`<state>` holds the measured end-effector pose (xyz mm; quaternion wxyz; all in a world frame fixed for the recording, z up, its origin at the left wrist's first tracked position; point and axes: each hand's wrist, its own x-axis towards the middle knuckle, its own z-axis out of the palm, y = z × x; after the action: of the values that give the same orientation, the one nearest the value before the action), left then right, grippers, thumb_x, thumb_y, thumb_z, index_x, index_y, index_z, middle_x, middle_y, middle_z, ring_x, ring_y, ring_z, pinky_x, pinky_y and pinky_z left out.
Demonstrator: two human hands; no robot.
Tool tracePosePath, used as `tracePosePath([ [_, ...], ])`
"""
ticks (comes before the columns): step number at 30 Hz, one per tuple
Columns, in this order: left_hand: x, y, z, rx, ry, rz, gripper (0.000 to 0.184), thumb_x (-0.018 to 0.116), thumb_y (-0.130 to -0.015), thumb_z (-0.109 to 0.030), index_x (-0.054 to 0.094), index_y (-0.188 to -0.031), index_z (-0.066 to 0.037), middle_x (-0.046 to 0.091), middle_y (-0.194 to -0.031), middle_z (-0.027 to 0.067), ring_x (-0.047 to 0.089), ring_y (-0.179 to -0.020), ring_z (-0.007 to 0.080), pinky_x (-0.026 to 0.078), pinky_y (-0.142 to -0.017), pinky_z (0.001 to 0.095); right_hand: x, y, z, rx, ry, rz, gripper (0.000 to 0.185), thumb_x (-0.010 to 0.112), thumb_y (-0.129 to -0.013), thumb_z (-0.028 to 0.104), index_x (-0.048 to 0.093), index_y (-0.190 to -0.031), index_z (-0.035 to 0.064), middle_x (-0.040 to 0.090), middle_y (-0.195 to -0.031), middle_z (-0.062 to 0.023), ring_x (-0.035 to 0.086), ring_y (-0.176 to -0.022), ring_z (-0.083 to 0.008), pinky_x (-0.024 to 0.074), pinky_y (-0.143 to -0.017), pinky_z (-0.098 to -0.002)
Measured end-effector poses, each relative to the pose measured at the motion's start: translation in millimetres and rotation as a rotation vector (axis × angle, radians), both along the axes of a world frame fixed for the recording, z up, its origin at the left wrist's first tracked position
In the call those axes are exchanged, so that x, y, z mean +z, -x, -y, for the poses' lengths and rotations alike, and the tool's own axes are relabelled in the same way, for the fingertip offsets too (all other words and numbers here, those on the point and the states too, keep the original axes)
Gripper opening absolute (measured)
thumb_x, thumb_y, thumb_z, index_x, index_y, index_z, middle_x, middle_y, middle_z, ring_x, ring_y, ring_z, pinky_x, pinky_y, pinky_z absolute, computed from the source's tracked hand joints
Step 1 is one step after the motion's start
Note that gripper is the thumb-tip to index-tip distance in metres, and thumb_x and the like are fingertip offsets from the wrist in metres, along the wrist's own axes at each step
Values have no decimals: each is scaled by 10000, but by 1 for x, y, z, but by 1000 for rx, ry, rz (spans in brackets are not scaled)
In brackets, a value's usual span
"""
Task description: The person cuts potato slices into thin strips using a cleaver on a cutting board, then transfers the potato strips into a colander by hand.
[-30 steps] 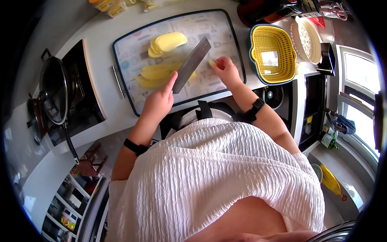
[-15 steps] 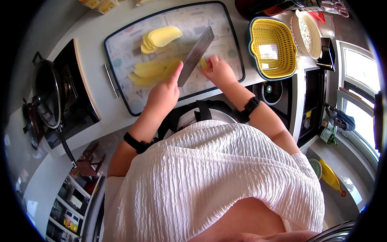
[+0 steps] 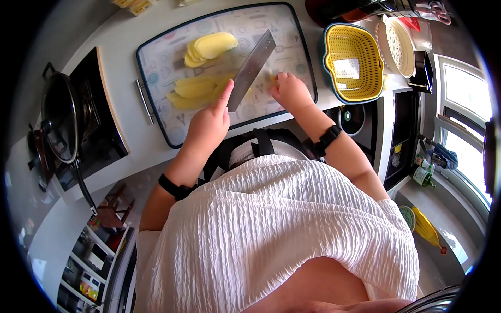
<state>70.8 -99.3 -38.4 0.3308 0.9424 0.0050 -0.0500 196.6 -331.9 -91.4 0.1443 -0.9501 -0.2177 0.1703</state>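
Observation:
My left hand point(image 3: 209, 121) is closed round the handle of a cleaver point(image 3: 253, 70), its index finger stretched along the blade. The blade stands slanted over a pale patterned cutting board point(image 3: 182, 122). To the right of the blade, my right hand point(image 3: 292, 93) has its fingers pinched at a small, blurred yellow potato piece point(image 3: 272, 78). Thin potato slices point(image 3: 195, 89) lie spread left of the cleaver, partly behind my left hand. Farther back on the board rests a stack of potato slices point(image 3: 214, 46).
A yellow basket in a blue basin point(image 3: 380, 65) stands right of the board, with a cream basket point(image 3: 399, 47) beyond it. On the left, a lidded pan point(image 3: 61, 120) sits by the black cooktop point(image 3: 99, 120). Behind are a dark appliance point(image 3: 339, 9) and scissors point(image 3: 439, 11).
My right hand has shifted slightly right, away from the blade. The cleaver and my left hand have moved a little to the left.

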Motion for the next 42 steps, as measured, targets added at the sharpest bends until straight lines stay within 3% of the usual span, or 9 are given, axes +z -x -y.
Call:
tracePosePath([
  [6, 1, -6, 6, -46, 7, 16, 782, 563, -842, -41, 261, -1528, -268, 644, -747, 162, 613, -596, 355, 501, -549, 459, 9, -6, -1, -323, -262, -230, 271, 638, -802, 142, 569, -1024, 2, 687, -798, -151, 674, -789, -338, 538, -720, -411],
  [12, 7, -18, 17, -129, -86, -114, 813, 528, -824, -13, 237, -1536, -278, 627, -711, 167, 599, -563, 358, 492, -524, 465, -11, 10, -8, -335, -509, -257, 263, 641, -807, 142, 603, -1039, 26, 690, -830, -140, 675, -788, -320, 540, -721, -381],
  [15, 3, -19, 20, -122, -82, -98, 819, 522, -815, 1, 243, -1534, -275, 624, -699, 168, 599, -562, 359, 493, -521, 463, -7, 10, -6, -261, -507, -232, 217, 645, -811, 131, 613, -1011, 52, 668, -901, -136, 660, -793, -338, 542, -714, -398],
  [21, 3, -17, 22, -99, -40, -24, 803, 513, -812, 19, 274, -1524, -264, 636, -758, 175, 602, -578, 358, 493, -523, 456, -6, -16, 5, 354, -311, 223, 198, 662, -802, 127, 637, -997, 154, 586, -1018, -64, 618, -915, -287, 537, -768, -391],
  [26, 9, -10, 15, -120, 27, -2, 804, 522, -806, 22, 299, -1519, -276, 621, -769, 177, 600, -587, 351, 489, -521, 447, -7, -15, 13, 706, -257, 156, 266, 646, -731, 138, 622, -991, 190, 599, -987, -6, 616, -930, -248, 513, -793, -379],
  [29, 14, -4, 8, -194, -24, -131, 748, 548, -816, 21, 364, -1487, -255, 661, -910, 168, 626, -692, 376, 506, -610, 459, -14, 1, 13, 600, -369, 133, 252, 628, -750, 123, 617, -996, 180, 609, -1000, -6, 625, -940, -245, 508, -809, -371],
  [32, 14, 0, 7, -251, -116, -98, 820, 559, -798, 2, 323, -1516, -314, 496, -613, 113, 552, -501, 278, 474, -470, 400, -17, 7, 19, 508, -448, 162, 217, 617, -766, 116, 648, -976, 163, 615, -999, -15, 635, -906, -242, 518, -786, -355],
  [35, 20, 0, 7, -257, -129, -150, 771, 579, -769, 34, 419, -1470, -245, 500, -640, 96, 544, -546, 289, 475, -523, 419, -20, 8, 23, 448, -477, 186, 225, 626, -756, 109, 674, -968, 163, 625, -979, -13, 638, -868, -243, 527, -755, -350],
  [42, 20, 2, 7, -292, -156, -157, 760, 581, -767, 33, 436, -1460, -242, 489, -645, 92, 544, -549, 285, 470, -517, 410, -21, 18, 10, 415, -513, 218, 259, 636, -745, 105, 683, -993, 164, 645, -989, -4, 640, -859, -245, 526, -739, -357],
])
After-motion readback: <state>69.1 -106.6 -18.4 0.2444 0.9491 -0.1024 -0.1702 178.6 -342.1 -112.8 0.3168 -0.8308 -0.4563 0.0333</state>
